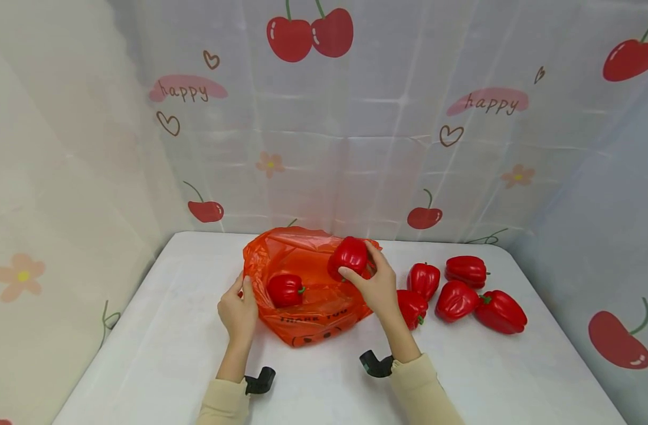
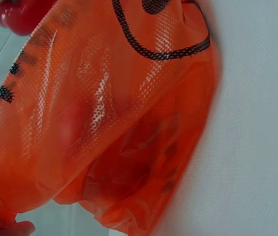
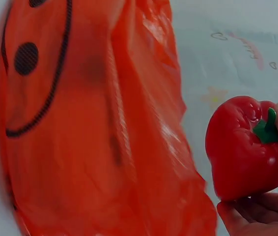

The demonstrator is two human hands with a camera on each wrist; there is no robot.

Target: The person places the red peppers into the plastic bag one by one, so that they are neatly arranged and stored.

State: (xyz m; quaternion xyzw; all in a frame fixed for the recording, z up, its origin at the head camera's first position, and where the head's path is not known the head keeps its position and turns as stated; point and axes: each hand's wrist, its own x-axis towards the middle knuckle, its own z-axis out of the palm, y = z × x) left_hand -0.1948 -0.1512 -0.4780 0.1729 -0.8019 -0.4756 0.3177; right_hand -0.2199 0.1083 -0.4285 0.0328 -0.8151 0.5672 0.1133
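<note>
An orange plastic bag (image 1: 313,321) with black print lies on the table, its mouth spread wide. Inside it, toward the left, rests one red bell pepper (image 1: 284,290). My left hand (image 1: 238,310) pinches the bag's left rim; in the left wrist view only fingertips (image 2: 18,228) show at the lower corner. Over the bag's right side, my right hand (image 1: 376,286) grips another red bell pepper (image 1: 348,258) between thumb and fingers. The right wrist view shows this held pepper (image 3: 247,152) with its green stem, beside the bag (image 3: 90,147).
Several more red peppers lie right of the bag, among them an upright one (image 1: 424,280), a partly hidden one (image 1: 412,308) and a long one (image 1: 501,311). The white table (image 1: 313,395) meets a cherry-printed curtain (image 1: 345,136) at the back.
</note>
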